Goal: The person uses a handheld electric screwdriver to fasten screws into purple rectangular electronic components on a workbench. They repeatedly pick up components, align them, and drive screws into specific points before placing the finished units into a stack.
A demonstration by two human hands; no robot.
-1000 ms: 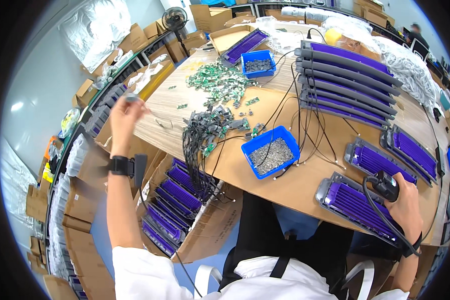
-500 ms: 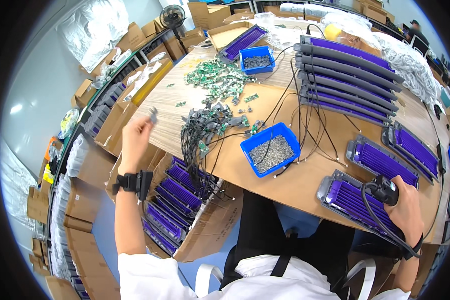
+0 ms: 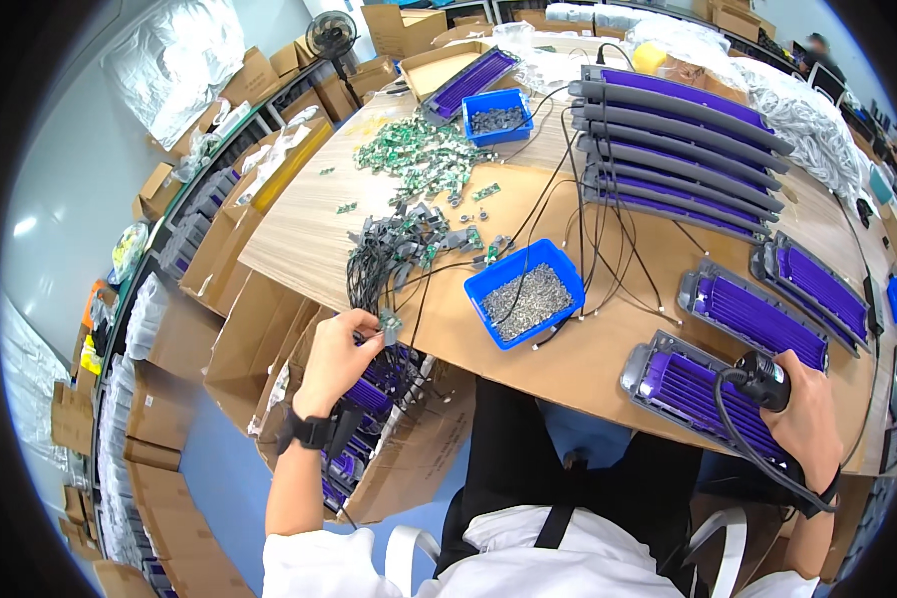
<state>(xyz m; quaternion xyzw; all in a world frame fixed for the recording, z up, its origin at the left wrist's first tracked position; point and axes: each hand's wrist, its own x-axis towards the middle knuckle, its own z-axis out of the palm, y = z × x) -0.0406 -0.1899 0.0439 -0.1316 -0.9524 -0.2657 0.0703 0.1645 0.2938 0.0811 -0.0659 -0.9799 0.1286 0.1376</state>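
My left hand (image 3: pixel 341 351) is at the table's front edge, thumb and fingers pinched on a small grey-green circuit board (image 3: pixel 390 325). Just beyond it lies a tangled bundle of black cables (image 3: pixel 369 264) with grey connector ends. My right hand (image 3: pixel 807 414) grips a black corded electric screwdriver (image 3: pixel 764 379), whose tip is hidden. The tool is over a grey-framed purple slatted panel (image 3: pixel 703 391) at the front right. A blue bin of small metal screws (image 3: pixel 528 299) sits between my hands.
Loose green circuit boards (image 3: pixel 419 154) are heaped at the back left beside a blue bin of dark parts (image 3: pixel 498 118). Stacked purple panels (image 3: pixel 678 149) stand at the back right, with cables trailing forward. Below the left table edge, an open cardboard box (image 3: pixel 419 439) holds more panels.
My left hand has come down and right from the table's left side to the cable bundle, and a small board now shows at its fingertips. The right hand keeps its grip on the screwdriver.
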